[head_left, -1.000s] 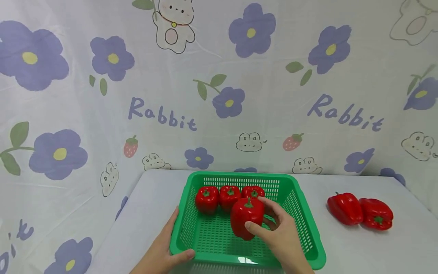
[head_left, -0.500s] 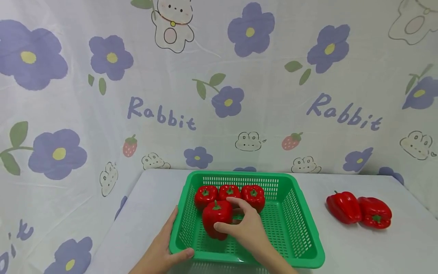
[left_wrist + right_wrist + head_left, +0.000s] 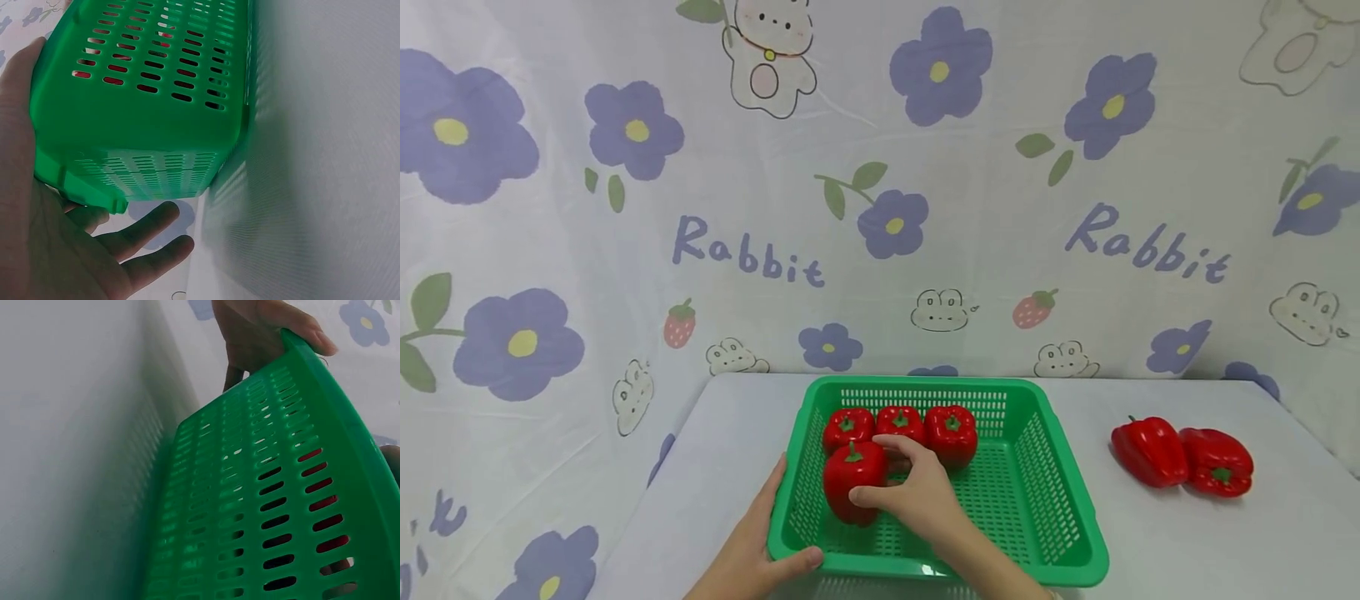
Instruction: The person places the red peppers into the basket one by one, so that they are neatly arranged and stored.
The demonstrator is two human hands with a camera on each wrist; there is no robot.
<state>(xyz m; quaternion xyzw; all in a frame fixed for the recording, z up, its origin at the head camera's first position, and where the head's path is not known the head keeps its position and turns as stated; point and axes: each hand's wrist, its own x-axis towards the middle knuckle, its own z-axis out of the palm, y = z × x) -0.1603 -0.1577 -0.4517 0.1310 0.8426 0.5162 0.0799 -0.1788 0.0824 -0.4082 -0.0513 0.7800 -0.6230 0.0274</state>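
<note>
A red bell pepper (image 3: 841,477) stands upright in the front left part of a green plastic basket (image 3: 1067,575). My right hand (image 3: 928,500) holds this pepper from its right side, thumb at the front and fingers behind. Behind it, three more bell peppers line the back left, the left one (image 3: 842,425), the middle one (image 3: 901,417) and the right one (image 3: 952,442). My left hand (image 3: 752,546) grips the basket's front left corner, its thumb over the front rim. In the left wrist view, some fingers (image 3: 147,228) of that hand stretch out past the basket wall.
To the right of the basket, two red bell peppers lie on their sides on the white table (image 3: 1187,550), a left one (image 3: 1150,454) and a right one (image 3: 1217,462). A cloth (image 3: 985,208) printed with flowers and rabbits hangs behind the table.
My right hand has carried the bell pepper leftward across the basket, from the middle to the front left. The left hand keeps its grip on the corner.
</note>
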